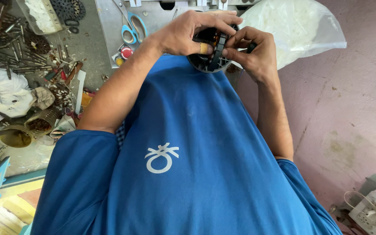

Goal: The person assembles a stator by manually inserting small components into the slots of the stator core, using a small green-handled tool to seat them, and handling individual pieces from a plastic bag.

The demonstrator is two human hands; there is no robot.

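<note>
Hiding black round part (208,61) behind hands

Both hands meet over a round black plastic motor housing (208,56) held just above the hem of the person's blue shirt (188,143). The left hand (188,32) wraps over its top, fingers curled down across it; the right hand (255,52) grips its right edge, thumb and fingers pinching the rim. Copper-coloured windings show inside the housing. Behind lie blue-handled scissors (133,28) on a grey metal plate (105,26), with a clear plastic bag (292,26) to the right. Metal rods and scraps (27,56) litter the left.
</note>
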